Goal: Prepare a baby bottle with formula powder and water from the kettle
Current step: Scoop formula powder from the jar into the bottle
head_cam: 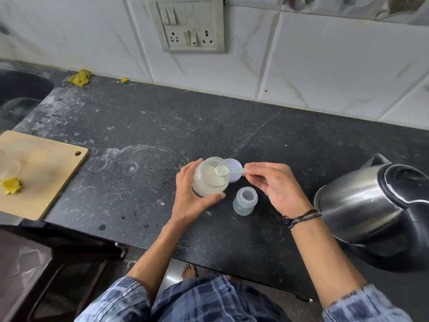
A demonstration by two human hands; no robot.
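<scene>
So the black stone countertop is basically the whole scene, dusty with white smears. Biggest thing on it is the steel kettle, sitting over on the right edge with its black lid down, so I can't tell what's in it. Far left there's a wooden cutting board with a crumpled yellow lump on it. Next to that is a clear shallow plastic dish, cut off by the edge and too washed out to tell what it holds.

Now the action bit in the middle. The left hand is wrapped around a clear jar, fingers behind it and thumb across the front, tipping it so the open mouth leans toward the right. The jar has pale off-white formula powder in it, roughly half full, banked up on the low side.

The baby bottle stands upright on the counter just beside the jar, between the two hands, with nobody touching it. Its neck is open on top. It's translucent, and from this angle I can't really tell if anything's in it.

The right hand pinches the handle end of a little pale green scoop between thumb and fingertips. The scoop's bowl sits right at the jar's mouth, with a small heap of powder in it.

Behind the jar, the lilac jar lid lies flat on the counter, partly covered by the jar and the scoop handle.
</scene>
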